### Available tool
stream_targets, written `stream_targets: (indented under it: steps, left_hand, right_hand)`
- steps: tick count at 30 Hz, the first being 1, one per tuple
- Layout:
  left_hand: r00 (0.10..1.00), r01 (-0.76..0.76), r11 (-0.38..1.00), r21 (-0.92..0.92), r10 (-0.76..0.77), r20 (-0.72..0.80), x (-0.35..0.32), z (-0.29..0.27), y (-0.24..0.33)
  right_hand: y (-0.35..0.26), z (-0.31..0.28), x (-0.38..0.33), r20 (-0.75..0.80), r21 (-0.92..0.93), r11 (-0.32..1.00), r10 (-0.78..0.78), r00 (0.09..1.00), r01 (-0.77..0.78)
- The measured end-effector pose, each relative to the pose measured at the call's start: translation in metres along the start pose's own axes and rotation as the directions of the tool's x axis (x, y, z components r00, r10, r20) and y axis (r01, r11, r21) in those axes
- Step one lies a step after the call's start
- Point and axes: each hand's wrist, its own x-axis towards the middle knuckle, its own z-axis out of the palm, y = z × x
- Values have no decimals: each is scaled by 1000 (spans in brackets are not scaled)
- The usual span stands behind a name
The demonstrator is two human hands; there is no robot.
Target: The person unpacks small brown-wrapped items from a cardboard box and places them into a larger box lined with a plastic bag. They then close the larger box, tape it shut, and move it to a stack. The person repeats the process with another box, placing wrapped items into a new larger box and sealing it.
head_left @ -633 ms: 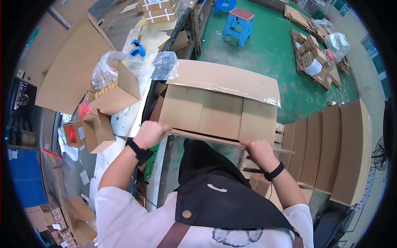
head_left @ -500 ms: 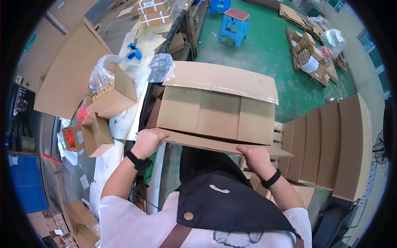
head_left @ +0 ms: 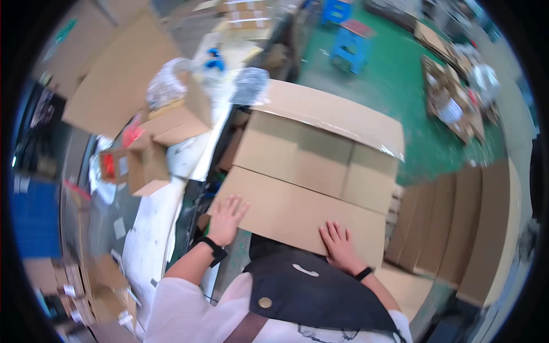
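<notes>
A large cardboard box (head_left: 320, 146) stands right in front of me. Its near flap (head_left: 297, 208) slopes down toward my body, and its far flap (head_left: 337, 120) is folded outward with clear tape along the edge. My left hand (head_left: 227, 220) lies flat with spread fingers on the left end of the near flap. On the flap's right part rest the outstretched fingers of my right hand (head_left: 340, 246). Neither hand grips anything. Inner flaps cover the inside of the box.
Left is a workbench (head_left: 151, 234) with an open carton (head_left: 183, 123), bubble wrap (head_left: 166, 86) and a blue tape dispenser (head_left: 214, 62). Folded cardboard (head_left: 452, 217) stands at my right. Farther off are a blue stool (head_left: 350, 48) and a loaded pallet (head_left: 452, 103).
The near flap has swung from sticking out edge-on to lying down toward me. My hands went from holding its edge to resting flat on it. The view has turned slightly.
</notes>
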Motion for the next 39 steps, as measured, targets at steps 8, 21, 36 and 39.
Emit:
stream_targets:
  steps: [8,21,36,39]
  left_hand:
    - [894,420,876,-238,-355,273,33,81,42]
    - [323,674,534,-510,-834,-447,-7,-87,-151]
    - [998,-48,761,-647,66,3,-65,-275,-225]
    - [984,-162,672,-723,166,-66,-52,-275,-224]
  right_hand:
    - [26,84,24,138,-66,998,17,990,-8]
    - [-32,75,155,614,-488,869,414,672,-89]
    - [-278,-311,277,-301,206,670,-650,697,713]
    - [-338,-300,311,-67,213,369,-918,390,905]
